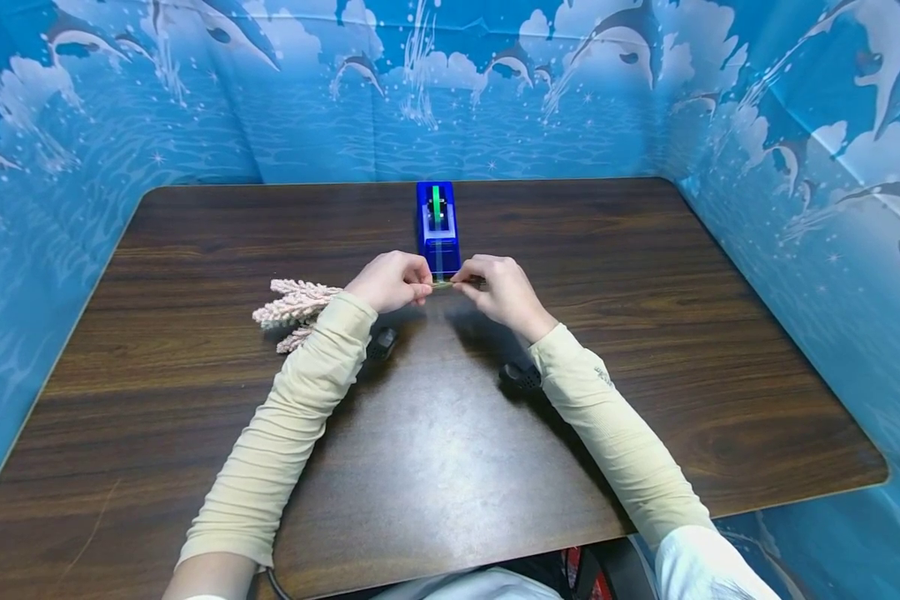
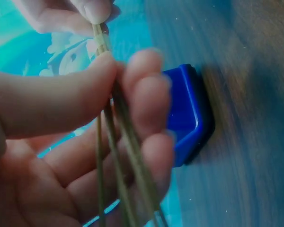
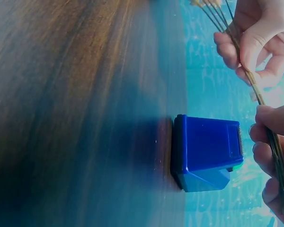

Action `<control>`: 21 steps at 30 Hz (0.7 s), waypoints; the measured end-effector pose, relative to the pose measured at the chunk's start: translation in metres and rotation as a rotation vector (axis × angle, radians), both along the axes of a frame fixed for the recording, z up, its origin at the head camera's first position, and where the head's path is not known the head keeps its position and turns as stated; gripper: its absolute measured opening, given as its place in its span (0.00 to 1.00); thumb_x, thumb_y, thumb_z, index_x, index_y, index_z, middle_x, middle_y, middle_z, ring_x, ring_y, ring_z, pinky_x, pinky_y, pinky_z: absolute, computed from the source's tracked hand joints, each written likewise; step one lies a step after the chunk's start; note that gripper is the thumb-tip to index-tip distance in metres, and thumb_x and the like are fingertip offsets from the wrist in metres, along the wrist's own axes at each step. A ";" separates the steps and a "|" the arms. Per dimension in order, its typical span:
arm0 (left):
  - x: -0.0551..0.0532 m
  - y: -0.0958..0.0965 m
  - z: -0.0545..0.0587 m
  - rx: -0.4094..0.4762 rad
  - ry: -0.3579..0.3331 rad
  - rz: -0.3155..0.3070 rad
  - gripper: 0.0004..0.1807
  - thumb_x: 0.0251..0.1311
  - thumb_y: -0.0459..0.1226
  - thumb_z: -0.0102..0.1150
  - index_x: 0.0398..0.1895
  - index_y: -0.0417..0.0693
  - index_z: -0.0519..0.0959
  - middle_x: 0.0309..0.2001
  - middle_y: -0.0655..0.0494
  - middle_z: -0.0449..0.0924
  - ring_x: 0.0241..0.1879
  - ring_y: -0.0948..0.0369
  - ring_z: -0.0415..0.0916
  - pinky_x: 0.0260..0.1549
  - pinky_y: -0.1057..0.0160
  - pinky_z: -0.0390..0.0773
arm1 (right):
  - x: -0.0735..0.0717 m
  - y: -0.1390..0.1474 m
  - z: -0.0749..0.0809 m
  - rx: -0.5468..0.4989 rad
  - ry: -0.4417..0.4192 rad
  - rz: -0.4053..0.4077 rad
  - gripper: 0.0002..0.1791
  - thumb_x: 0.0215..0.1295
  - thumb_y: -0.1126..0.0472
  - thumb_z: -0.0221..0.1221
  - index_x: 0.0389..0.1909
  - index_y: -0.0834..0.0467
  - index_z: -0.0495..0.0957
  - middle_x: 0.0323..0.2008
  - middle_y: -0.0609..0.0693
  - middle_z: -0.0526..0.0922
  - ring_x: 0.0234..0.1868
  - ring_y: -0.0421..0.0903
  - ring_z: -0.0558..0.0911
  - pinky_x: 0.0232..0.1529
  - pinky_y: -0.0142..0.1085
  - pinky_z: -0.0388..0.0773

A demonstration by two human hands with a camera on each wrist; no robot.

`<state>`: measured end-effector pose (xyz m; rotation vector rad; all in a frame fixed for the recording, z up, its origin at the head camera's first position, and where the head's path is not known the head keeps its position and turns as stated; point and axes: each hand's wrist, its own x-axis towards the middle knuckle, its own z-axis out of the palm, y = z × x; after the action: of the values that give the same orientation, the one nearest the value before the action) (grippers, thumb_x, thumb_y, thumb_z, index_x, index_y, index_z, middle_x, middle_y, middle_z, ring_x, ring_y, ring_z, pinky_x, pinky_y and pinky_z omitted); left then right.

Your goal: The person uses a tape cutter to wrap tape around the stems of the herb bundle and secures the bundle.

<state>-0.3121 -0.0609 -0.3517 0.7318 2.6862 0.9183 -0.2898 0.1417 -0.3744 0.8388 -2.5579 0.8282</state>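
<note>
My left hand [image 1: 392, 283] pinches a bunch of thin stems [image 2: 120, 127] between thumb and fingers. Pale pink flower heads [image 1: 296, 307] fan out to the left, partly hidden by the left forearm. On the other end of the stems, my right hand [image 1: 501, 290] grips with thumb and fingertips. A shiny band of clear tape [image 3: 258, 92] shows on the stems between both hands. Just beyond the hands stands a blue tape dispenser [image 1: 423, 225] with a green core. Whether the band still joins the dispenser's tape, I cannot tell.
The brown wooden table [image 1: 645, 333] has its far edge right behind the dispenser. A blue dolphin-print curtain [image 1: 307, 108] hangs behind and along the sides. Dark wrist devices [image 1: 521, 377] hang under both forearms. A cable [image 1: 276, 583] lies by the left elbow.
</note>
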 end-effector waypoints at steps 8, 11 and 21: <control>0.000 0.000 0.000 0.027 0.096 0.029 0.06 0.55 0.30 0.63 0.23 0.42 0.76 0.25 0.48 0.84 0.27 0.57 0.76 0.31 0.64 0.69 | -0.003 0.000 -0.003 0.017 -0.167 0.011 0.06 0.65 0.64 0.61 0.38 0.63 0.79 0.31 0.55 0.84 0.30 0.46 0.79 0.36 0.39 0.77; 0.000 0.000 0.001 0.038 0.100 0.032 0.06 0.53 0.28 0.63 0.23 0.42 0.77 0.25 0.47 0.84 0.28 0.56 0.77 0.32 0.64 0.69 | -0.005 -0.001 -0.005 0.027 -0.221 0.020 0.09 0.69 0.61 0.57 0.41 0.63 0.80 0.27 0.53 0.81 0.27 0.44 0.76 0.33 0.35 0.73; -0.005 -0.012 0.004 -0.100 -0.059 -0.039 0.12 0.67 0.37 0.54 0.34 0.36 0.82 0.23 0.52 0.79 0.26 0.61 0.69 0.31 0.65 0.67 | -0.005 -0.001 -0.007 -0.004 -0.102 -0.012 0.09 0.67 0.62 0.59 0.35 0.63 0.84 0.31 0.55 0.85 0.29 0.46 0.77 0.35 0.38 0.74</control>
<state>-0.3174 -0.0731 -0.3478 0.7213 2.6357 0.7781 -0.2948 0.1403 -0.3817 0.7987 -2.6459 0.8942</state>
